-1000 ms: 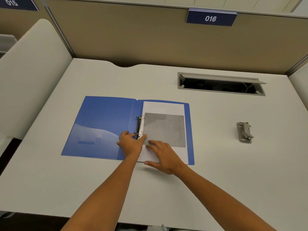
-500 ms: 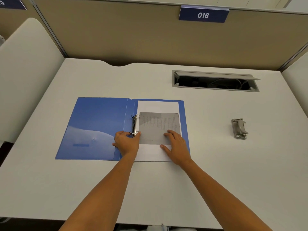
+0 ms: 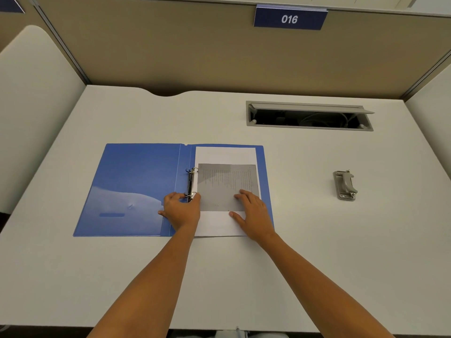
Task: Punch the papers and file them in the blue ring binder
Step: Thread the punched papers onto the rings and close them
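Note:
The blue ring binder (image 3: 136,181) lies open and flat on the white desk. White papers (image 3: 224,154) with a grey printed block sit on its right half, threaded on the metal rings (image 3: 191,182). My left hand (image 3: 181,211) pinches the lower end of the ring mechanism between thumb and fingers. Flat on the lower right of the papers rests my right hand (image 3: 253,213), its fingers spread. The grey hole punch (image 3: 345,185) stands on the desk to the right, apart from both hands.
An open cable slot (image 3: 308,117) is set into the desk (image 3: 317,240) at the back right. Beige partition walls close the back and both sides; a blue sign (image 3: 289,18) reads 016.
My right hand slid from the lower middle of the papers to their lower right. My left hand stayed at the rings. The camera view shifted slightly.

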Demonstrator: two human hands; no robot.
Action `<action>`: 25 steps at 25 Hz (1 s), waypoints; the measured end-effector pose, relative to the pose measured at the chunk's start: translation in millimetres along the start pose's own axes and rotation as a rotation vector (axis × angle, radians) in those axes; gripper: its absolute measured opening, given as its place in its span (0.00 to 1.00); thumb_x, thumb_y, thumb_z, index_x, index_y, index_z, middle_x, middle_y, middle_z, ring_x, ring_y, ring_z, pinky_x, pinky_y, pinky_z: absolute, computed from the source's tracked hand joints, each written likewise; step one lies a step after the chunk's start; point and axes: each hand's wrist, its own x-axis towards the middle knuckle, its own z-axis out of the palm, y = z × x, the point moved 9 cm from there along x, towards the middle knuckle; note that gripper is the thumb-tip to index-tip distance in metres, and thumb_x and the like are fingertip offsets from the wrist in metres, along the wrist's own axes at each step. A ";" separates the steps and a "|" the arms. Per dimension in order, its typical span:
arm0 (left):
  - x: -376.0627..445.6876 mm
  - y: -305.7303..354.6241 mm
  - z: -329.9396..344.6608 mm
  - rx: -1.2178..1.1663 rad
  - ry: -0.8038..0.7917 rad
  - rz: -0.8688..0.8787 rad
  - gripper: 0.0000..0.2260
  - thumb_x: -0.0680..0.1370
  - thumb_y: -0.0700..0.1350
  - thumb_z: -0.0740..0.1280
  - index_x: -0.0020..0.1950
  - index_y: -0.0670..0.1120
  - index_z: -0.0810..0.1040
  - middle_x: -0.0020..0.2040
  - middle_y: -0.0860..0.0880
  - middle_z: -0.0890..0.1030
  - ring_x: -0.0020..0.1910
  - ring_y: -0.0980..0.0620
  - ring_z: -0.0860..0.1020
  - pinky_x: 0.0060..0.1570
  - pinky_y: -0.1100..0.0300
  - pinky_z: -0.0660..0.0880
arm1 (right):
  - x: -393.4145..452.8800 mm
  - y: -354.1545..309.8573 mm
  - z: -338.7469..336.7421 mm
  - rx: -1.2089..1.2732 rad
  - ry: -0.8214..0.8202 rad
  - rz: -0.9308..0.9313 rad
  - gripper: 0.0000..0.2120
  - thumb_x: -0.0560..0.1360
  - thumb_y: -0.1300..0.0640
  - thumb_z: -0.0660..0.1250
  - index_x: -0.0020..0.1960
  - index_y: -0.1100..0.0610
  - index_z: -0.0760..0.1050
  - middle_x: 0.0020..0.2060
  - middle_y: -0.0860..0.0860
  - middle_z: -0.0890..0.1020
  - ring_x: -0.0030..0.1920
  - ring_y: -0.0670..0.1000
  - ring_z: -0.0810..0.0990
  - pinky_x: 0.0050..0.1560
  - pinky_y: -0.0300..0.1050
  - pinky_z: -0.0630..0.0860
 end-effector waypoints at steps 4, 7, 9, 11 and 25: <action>0.6 1.8 -1.9 0.003 0.006 0.002 0.14 0.69 0.51 0.77 0.46 0.44 0.79 0.55 0.45 0.78 0.53 0.46 0.75 0.64 0.38 0.68 | 0.7 -1.3 -1.1 0.004 0.006 -0.008 0.27 0.74 0.40 0.64 0.70 0.48 0.64 0.72 0.47 0.65 0.71 0.51 0.65 0.72 0.49 0.62; 1.5 6.8 -2.5 0.034 -0.006 0.038 0.13 0.69 0.50 0.76 0.44 0.45 0.77 0.53 0.46 0.77 0.51 0.46 0.75 0.65 0.39 0.66 | -4.3 5.2 -5.5 0.051 0.091 0.088 0.32 0.73 0.39 0.65 0.72 0.50 0.62 0.73 0.49 0.64 0.72 0.52 0.64 0.72 0.51 0.60; 2.1 8.2 -2.3 0.066 -0.020 0.054 0.13 0.69 0.50 0.76 0.44 0.45 0.76 0.54 0.45 0.76 0.53 0.44 0.76 0.67 0.39 0.64 | -14.3 11.4 -4.6 0.093 0.153 0.207 0.36 0.73 0.38 0.65 0.74 0.52 0.57 0.74 0.51 0.62 0.73 0.53 0.61 0.74 0.52 0.58; 1.9 6.6 -0.8 0.087 -0.031 0.055 0.15 0.70 0.52 0.76 0.47 0.43 0.78 0.56 0.44 0.76 0.56 0.44 0.76 0.69 0.39 0.62 | -26.5 13.9 2.3 0.115 0.163 0.292 0.37 0.74 0.38 0.63 0.75 0.54 0.54 0.75 0.51 0.59 0.75 0.54 0.58 0.75 0.52 0.56; -3.7 1.1 6.0 0.091 -0.013 0.081 0.14 0.74 0.51 0.72 0.45 0.40 0.83 0.61 0.43 0.81 0.71 0.41 0.68 0.73 0.35 0.49 | -31.4 15.9 6.5 0.077 0.121 0.313 0.39 0.73 0.36 0.62 0.76 0.53 0.54 0.76 0.49 0.57 0.76 0.53 0.57 0.74 0.50 0.55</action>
